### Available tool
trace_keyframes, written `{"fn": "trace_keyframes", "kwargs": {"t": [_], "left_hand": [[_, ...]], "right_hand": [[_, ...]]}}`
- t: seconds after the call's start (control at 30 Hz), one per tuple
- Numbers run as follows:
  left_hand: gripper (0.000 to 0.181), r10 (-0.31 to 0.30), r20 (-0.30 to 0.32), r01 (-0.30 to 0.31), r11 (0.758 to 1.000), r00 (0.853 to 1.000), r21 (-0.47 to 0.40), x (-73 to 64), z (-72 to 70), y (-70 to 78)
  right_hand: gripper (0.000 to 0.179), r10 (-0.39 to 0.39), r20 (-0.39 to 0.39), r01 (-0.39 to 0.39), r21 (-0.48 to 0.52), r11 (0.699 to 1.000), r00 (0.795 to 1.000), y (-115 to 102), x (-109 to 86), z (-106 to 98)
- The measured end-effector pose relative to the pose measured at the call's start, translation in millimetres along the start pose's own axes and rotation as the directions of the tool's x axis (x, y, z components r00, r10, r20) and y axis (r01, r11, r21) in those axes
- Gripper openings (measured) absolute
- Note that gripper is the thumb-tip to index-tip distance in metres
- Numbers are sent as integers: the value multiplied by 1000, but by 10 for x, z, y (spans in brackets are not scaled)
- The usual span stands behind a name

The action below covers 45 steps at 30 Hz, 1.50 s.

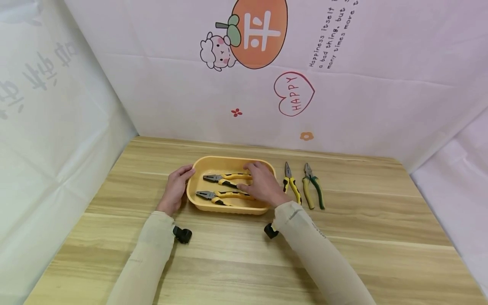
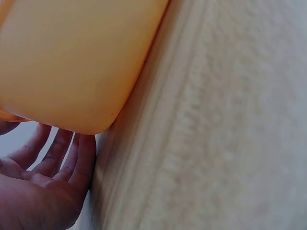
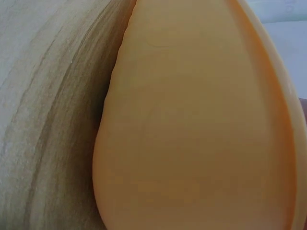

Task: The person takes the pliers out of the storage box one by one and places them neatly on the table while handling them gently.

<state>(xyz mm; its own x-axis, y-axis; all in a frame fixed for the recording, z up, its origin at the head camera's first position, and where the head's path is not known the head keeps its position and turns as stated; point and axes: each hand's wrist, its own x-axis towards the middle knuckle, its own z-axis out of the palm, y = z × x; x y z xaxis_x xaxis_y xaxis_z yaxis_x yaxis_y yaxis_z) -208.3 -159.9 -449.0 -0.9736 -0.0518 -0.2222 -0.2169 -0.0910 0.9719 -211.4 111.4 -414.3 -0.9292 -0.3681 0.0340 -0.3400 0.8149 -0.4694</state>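
A yellow-orange plastic basin [image 1: 219,210] sits on the wooden table, holding two pairs of combination pliers with yellow-and-black handles. My left hand [image 1: 176,186] is at the basin's left end; in the left wrist view its gently bent fingers [image 2: 84,160] touch the outer wall. My right hand [image 1: 263,184] reaches over the basin's right side, thumb and forefinger apart around the handles of the upper pliers [image 1: 223,178]. Below lie the other pliers [image 1: 221,195], their handle ends partly hidden by that hand. The right wrist view shows the basin's outer wall [image 3: 192,120], not the hand.
Right of the basin lie needle-nose pliers [image 1: 287,173] with yellow-and-black handles, then pliers [image 1: 309,180] with pale yellow and green handles. A printed white cloth [image 1: 183,101] hangs behind the table [image 1: 228,262]. A black wrist camera [image 1: 182,234] is on the left forearm.
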Motion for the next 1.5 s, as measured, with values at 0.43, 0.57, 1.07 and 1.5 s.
{"fn": "trace_keyframes", "kwargs": {"t": [0.43, 0.57, 1.07, 1.5], "left_hand": [[44, 2, -3, -2, 1000, 1000, 0, 17, -5, -18], [44, 6, -3, -6, 1000, 1000, 3, 19, -1, -18], [44, -7, -6, 7, 1000, 1000, 8, 26, -13, -12], [44, -8, -3, 8, 1000, 1000, 4, 14, -5, -12]], "right_hand": [[66, -16, 11, 16, -7, 1000, 1000, -3, 50, 53], [67, -21, 12, 21, -11, 1000, 1000, -2, 81, 97], [68, -15, 52, 17, -43, 999, 999, -58, 148, 197], [70, -4, 62, 8, -57, 998, 998, -52, 190, 201]]}}
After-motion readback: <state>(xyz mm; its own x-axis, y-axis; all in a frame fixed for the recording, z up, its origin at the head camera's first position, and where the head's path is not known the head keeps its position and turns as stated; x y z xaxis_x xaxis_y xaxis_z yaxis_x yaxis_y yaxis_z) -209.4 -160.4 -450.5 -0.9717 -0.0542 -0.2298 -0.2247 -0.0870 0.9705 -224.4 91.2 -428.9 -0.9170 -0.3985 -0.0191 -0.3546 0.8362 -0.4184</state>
